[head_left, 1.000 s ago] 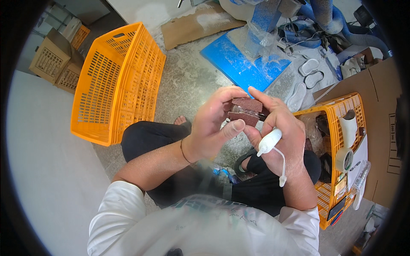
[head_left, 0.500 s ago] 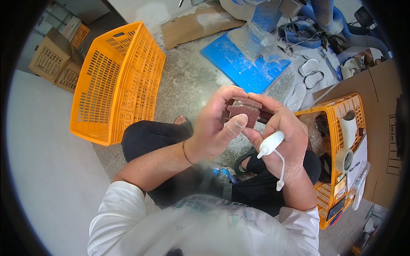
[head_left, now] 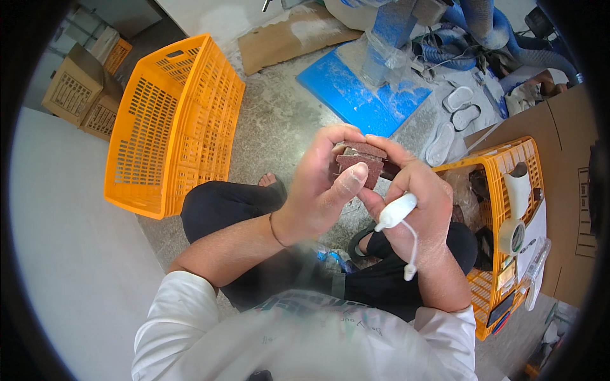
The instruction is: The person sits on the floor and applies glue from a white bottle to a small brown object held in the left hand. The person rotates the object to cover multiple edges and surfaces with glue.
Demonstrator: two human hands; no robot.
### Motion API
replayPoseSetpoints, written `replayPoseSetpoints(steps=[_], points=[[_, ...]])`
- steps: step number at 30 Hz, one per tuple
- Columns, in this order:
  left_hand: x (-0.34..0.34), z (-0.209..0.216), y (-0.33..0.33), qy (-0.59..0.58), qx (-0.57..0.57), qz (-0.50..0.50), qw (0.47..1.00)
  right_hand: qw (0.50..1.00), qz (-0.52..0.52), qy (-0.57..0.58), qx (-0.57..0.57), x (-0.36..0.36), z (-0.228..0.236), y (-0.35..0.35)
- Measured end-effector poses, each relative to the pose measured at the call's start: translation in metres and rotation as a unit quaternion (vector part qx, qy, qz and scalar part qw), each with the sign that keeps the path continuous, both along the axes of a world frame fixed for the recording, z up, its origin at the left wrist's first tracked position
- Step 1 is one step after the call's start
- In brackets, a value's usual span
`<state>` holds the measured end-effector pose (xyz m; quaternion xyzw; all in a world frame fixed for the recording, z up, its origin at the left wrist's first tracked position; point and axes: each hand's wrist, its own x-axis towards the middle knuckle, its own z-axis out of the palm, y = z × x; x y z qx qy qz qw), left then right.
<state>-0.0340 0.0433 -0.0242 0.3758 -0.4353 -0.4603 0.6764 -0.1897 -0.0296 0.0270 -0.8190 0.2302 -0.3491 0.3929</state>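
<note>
A reddish-brown, grainy piece that looks like sandpaper (head_left: 363,170) is held between my two hands in front of me. It is bent around a thicker core, with a pale seam between its edges. My left hand (head_left: 311,190) wraps around its left side, thumb pressed on the front face. Fingers of my right hand (head_left: 424,197) grip the right side, beside a dark brown rod-like part (head_left: 390,170). A small white squeeze bottle (head_left: 398,211) sits in my right hand too, its tethered cap (head_left: 410,272) hanging loose. Part of the core is hidden by fingers.
A large orange crate (head_left: 206,120) stands at the left. At the right, another orange crate (head_left: 484,298) bears a tape roll (head_left: 512,236) and a phone (head_left: 501,309). Ahead are a dusty blue base (head_left: 333,82), hoses, sandals (head_left: 440,143) and flat cardboard (head_left: 298,38).
Both hands have shifted slightly left with the sandpaper piece. The white bottle has moved a little left and its hanging cap has swung left. The grip looks the same.
</note>
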Motion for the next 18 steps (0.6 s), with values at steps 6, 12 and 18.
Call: replayPoseSetpoints(steps=[6, 12, 18], points=[[0.003, 0.005, -0.003, -0.007, -0.027, -0.01, 1.0, 0.989, 0.001, -0.03, 0.142, -0.005, 0.004, -0.007], [0.01, 0.0, -0.005, -0.129, -0.079, 0.034, 0.988, 0.979, -0.016, -0.072, 0.191, 0.0, 0.0, -0.008], [0.008, -0.009, -0.006, -0.172, -0.099, 0.059, 0.978, 0.977, -0.018, -0.084, 0.194, 0.0, -0.005, -0.011]])
